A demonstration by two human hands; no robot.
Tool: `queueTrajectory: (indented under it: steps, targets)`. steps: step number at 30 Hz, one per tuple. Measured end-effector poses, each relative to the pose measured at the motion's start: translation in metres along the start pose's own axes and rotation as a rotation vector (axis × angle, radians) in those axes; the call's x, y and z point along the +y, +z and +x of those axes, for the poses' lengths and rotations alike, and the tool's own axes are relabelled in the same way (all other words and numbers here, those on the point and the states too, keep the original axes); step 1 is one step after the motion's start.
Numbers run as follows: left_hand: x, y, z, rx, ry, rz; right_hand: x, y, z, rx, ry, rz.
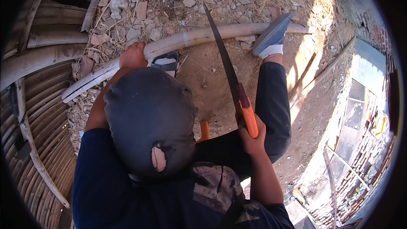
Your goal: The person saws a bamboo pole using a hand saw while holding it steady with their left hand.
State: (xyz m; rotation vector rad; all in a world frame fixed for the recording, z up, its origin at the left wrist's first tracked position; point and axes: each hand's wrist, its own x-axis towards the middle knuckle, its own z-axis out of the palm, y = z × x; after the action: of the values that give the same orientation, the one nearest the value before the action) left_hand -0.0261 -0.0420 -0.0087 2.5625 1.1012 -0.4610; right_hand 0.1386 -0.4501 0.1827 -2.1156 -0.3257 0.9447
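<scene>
A long, pale, split-looking bamboo pole (pixel 188 39) lies across the ground in front of me. My left hand (pixel 132 55) is closed over its left part. In my right hand (pixel 253 138) is a handsaw (pixel 223 53) with an orange handle, its long dark blade slanting up and away. The blade crosses over the pole in view; I cannot tell whether it touches. My right foot, in a grey-blue shoe (pixel 273 34), rests at the pole's right part. A dark slipper (pixel 165 62) shows near my left hand. A large dark rounded shape (pixel 148 114) with a torn opening hides part of my left arm.
Rubble and straw (pixel 169 6) cover the far ground. Bamboo slats (pixel 42 114) form a barrier at left. Boards (pixel 369 68) and a sunlit brick wall (pixel 373 161) stand at right. A small orange piece (pixel 204 130) sits beside the dark rounded shape.
</scene>
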Motion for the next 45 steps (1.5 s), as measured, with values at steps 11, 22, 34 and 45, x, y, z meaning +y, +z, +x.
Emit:
queueTrajectory:
  steps: [11, 22, 34, 45]
  targets:
    - [-0.004, 0.002, -0.002, 0.099, 0.01, 0.011, -0.005, 0.006, -0.019, 0.042, 0.033, 0.313]
    - [-0.007, -0.005, -0.001, 0.029, 0.009, 0.011, -0.015, -0.005, -0.017, -0.005, 0.087, 0.285]
    - [-0.003, -0.005, 0.0, 0.061, -0.007, 0.021, -0.026, -0.012, 0.004, -0.034, 0.079, 0.233]
    - [0.005, 0.012, -0.008, 0.023, -0.064, 0.023, -0.051, 0.012, 0.077, 0.094, 0.051, 0.327]
